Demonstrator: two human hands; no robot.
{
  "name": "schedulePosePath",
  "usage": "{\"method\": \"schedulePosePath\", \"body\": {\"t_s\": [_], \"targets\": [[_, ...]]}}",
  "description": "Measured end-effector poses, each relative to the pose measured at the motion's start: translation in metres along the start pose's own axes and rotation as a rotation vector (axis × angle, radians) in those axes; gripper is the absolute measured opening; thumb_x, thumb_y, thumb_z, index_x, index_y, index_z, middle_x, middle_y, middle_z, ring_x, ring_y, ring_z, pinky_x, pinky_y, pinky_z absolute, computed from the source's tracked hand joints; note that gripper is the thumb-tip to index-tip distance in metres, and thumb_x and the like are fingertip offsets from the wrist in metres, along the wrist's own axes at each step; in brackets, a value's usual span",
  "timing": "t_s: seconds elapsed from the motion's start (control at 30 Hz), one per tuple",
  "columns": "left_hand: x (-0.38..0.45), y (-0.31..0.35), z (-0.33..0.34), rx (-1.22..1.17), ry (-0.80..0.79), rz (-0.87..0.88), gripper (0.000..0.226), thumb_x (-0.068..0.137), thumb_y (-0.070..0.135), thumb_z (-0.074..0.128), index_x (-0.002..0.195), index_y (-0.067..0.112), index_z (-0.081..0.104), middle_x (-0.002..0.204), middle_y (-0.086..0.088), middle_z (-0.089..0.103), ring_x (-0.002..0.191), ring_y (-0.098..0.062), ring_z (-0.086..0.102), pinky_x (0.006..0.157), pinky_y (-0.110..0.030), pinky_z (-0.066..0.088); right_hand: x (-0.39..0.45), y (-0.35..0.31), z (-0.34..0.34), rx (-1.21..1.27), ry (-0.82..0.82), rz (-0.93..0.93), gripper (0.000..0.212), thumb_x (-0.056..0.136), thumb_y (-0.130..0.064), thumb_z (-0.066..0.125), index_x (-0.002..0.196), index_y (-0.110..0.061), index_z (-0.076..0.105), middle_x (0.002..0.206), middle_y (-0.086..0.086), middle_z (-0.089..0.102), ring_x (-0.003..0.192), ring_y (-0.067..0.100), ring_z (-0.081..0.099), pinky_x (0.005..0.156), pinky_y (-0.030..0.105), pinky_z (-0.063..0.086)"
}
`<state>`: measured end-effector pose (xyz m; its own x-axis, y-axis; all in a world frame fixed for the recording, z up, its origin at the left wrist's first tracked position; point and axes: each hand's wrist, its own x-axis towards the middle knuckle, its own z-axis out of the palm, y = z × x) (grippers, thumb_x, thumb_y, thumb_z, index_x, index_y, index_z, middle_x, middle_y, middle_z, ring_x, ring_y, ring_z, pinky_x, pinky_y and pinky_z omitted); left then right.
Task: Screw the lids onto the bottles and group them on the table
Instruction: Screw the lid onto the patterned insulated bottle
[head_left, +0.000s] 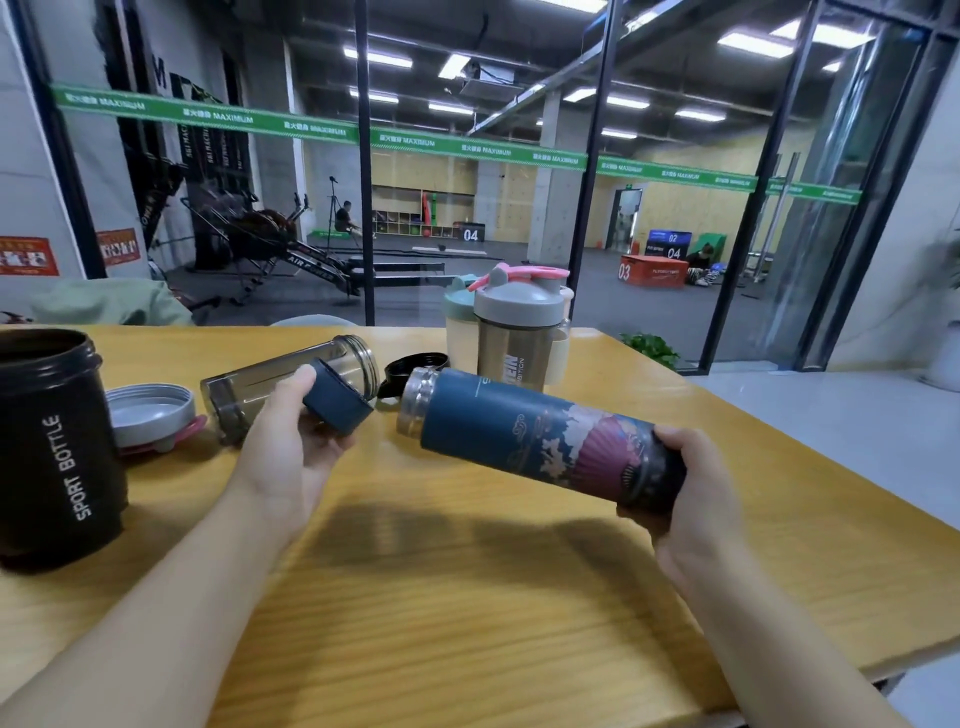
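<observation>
A person's right hand (691, 499) is gripping the base of a dark blue patterned flask (535, 447), holding it tilted above the middle of the wooden table (467, 597), its open steel mouth pointing left. The left hand (296, 441) is pinching the matching blue lid (336, 400) just beside that mouth. Behind it a clear bottle (291, 384) is lying uncapped. A grey lid (150, 415) and an open black sport bottle (52, 447) are sitting by the left edge, and capped shakers (519, 332) are standing grouped at the far edge.
</observation>
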<state>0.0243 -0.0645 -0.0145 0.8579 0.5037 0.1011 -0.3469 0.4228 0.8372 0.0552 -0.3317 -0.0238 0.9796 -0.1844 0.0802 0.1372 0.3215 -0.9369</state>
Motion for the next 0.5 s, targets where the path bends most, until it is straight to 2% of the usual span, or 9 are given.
{"method": "schedulePosePath", "body": {"t_s": [0.07, 0.13, 0.3, 0.43, 0.5], "targets": [[0.002, 0.003, -0.001, -0.019, 0.025, 0.010, 0.019, 0.096, 0.034, 0.045, 0.098, 0.019, 0.057, 0.099, -0.007, 0.060, 0.087, -0.017, 0.054, 0.074, -0.029, 0.042, 0.000, -0.002, 0.014, 0.023, -0.049, -0.004, 0.016, 0.087, -0.023, 0.047, 0.081, -0.014, 0.058, 0.072, 0.003, 0.061, 0.056, 0.017, 0.056, 0.044, 0.025, 0.040], [0.006, 0.005, -0.004, 0.037, 0.028, 0.057, 0.025, 0.097, 0.040, 0.042, 0.097, 0.020, 0.059, 0.098, -0.004, 0.061, 0.084, -0.015, 0.054, 0.069, -0.029, 0.040, 0.000, -0.002, 0.029, 0.039, -0.089, -0.016, 0.016, 0.088, -0.023, 0.047, 0.080, -0.015, 0.057, 0.072, 0.002, 0.062, 0.056, 0.016, 0.057, 0.046, 0.027, 0.041], [0.011, 0.008, -0.010, 0.198, 0.137, 0.133, 0.037, 0.096, 0.051, 0.036, 0.087, 0.022, 0.057, 0.080, -0.004, 0.056, 0.066, -0.015, 0.047, 0.053, -0.029, 0.032, 0.003, 0.006, 0.061, 0.038, -0.170, -0.038, 0.018, 0.088, -0.026, 0.050, 0.095, -0.012, 0.057, 0.089, 0.010, 0.063, 0.068, 0.020, 0.061, 0.045, 0.026, 0.044], [0.013, 0.013, -0.014, 0.189, 0.180, 0.098, 0.037, 0.093, 0.052, 0.037, 0.082, 0.023, 0.058, 0.070, -0.002, 0.061, 0.064, -0.018, 0.051, 0.055, -0.029, 0.036, 0.009, 0.006, 0.073, 0.049, -0.264, -0.115, 0.031, 0.071, -0.030, 0.052, 0.094, -0.010, 0.057, 0.086, 0.011, 0.062, 0.065, 0.019, 0.062, 0.040, 0.025, 0.043], [0.016, 0.016, -0.016, 0.190, 0.192, 0.070, 0.036, 0.091, 0.053, 0.041, 0.083, 0.022, 0.058, 0.073, -0.004, 0.061, 0.065, -0.018, 0.053, 0.054, -0.029, 0.039, 0.013, 0.008, 0.076, 0.058, -0.299, -0.154, 0.033, 0.068, -0.028, 0.049, 0.094, -0.009, 0.055, 0.082, 0.011, 0.061, 0.061, 0.017, 0.061, 0.039, 0.025, 0.043]]}}
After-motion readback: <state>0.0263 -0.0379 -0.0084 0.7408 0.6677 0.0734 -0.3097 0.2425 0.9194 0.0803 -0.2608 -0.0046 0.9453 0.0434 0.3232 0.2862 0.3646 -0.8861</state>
